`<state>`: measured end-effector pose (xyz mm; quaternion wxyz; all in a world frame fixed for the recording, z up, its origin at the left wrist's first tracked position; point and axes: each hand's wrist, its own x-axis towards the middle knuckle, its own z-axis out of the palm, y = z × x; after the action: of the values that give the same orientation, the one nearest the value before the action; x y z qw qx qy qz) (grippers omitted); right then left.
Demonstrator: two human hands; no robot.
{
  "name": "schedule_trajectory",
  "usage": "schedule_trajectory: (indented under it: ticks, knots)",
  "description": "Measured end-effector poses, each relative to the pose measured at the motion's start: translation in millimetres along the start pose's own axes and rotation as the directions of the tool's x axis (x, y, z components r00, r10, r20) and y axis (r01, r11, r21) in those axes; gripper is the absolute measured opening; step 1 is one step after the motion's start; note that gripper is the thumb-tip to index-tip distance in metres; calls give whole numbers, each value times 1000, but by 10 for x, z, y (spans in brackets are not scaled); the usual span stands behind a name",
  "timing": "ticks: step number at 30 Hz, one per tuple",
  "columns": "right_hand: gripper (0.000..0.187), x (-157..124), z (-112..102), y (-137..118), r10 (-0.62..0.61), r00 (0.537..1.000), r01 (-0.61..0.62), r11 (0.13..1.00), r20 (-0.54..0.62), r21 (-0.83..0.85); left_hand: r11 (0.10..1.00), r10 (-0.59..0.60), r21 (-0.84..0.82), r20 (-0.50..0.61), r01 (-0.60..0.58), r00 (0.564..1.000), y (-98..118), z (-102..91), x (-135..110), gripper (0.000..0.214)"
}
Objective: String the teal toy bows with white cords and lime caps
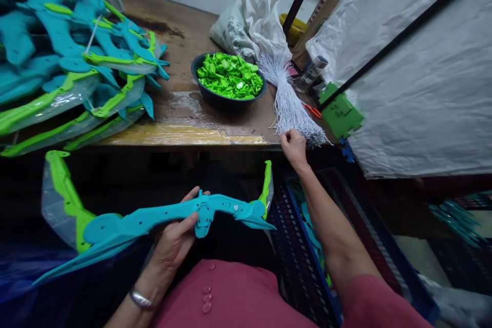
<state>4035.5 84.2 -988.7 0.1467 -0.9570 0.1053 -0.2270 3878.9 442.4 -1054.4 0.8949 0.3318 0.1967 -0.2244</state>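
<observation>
My left hand [177, 238] is wrapped round the middle of a teal toy bow [154, 218] with green limb tips, held level over my lap. Clear film covers the outer side of its green ends. At the table's front edge, my right hand [294, 148] has its fingers pinched together at the loose ends of a bundle of white strings [286, 105]. Whether a single string is between those fingers is too small to make out. Behind the strings lies a white woven sack [249, 20], and a dark bowl [223, 105] full of small green plastic parts [228, 77] stands to their left.
Many teal and green bows [84, 56] are piled on the table's left side. Orange-handled scissors [313, 110], a green foam piece [340, 113] and a clear bottle [309, 74] sit at the right. A blue crate [315, 261] with teal parts stands below, beside my right arm.
</observation>
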Motion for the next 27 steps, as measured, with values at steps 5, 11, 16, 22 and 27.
schedule_trajectory:
  ticks: [5,11,16,22,27]
  knots:
    - [14,-101,1,-4,-47,998,46,999,31,24,1000,21,8,40,-21,999,-41,3,10,64]
    - [14,-183,5,3,-78,997,78,997,19,5,1000,-6,24,35,6,999,-62,23,-18,55]
    - [24,54,69,-375,-275,961,275,960,-11,57,999,-9,41,50,7,999,-27,34,-20,58]
    - [23,925,362,-1184,-416,902,411,909,115,65,999,-12,36,87,9,996,-11,16,-12,61]
    - [17,1591,776,-1693,-365,891,391,919,272,-48,998,-11,63,76,6,997,-68,-141,15,59]
